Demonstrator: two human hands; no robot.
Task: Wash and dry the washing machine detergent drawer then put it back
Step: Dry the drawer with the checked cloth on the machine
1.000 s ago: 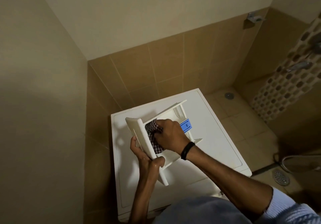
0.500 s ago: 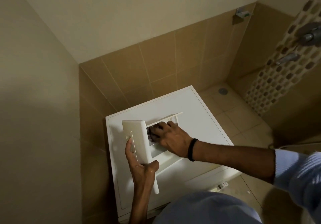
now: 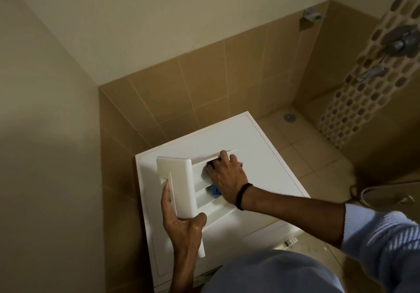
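Over the left half of the washing machine's top (image 3: pixel 268 154), toward its front edge, I hold the detergent drawer (image 3: pixel 179 179) with its broad front panel turned up at me and its compartments running off toward the back right corner. My left hand (image 3: pixel 181 222) grips that panel at its near end, thumb hooked round one side and fingers lying along the outer face, with a few shiny drops on the skin. Whether the drawer's body touches the top I cannot tell. My right hand (image 3: pixel 227 176) is down in the far compartment, fingers bent and pressing. Only a dark scrap of what I take for the cloth (image 3: pixel 241 163) peeps out beyond the knuckles, so I judge this is the drying step, with the drawer not yet back in the machine. To do it well I should push the cloth into the corners and along the far wall, then work round the blue insert (image 3: pixel 214 189) just beside my wrist, where water would likely sit. The left grip must be firm, since damp plastic could slip. A black wristband (image 3: pixel 243 196) sits on my right wrist, tiled wall stands close behind the machine, a floor drain (image 3: pixel 289 117) lies beyond its back right corner, and a wall tap (image 3: pixel 401 42) is well off to the right. What hinders me is my own hand hiding the compartment, the dim light, and the machine's slot being out of sight below me.
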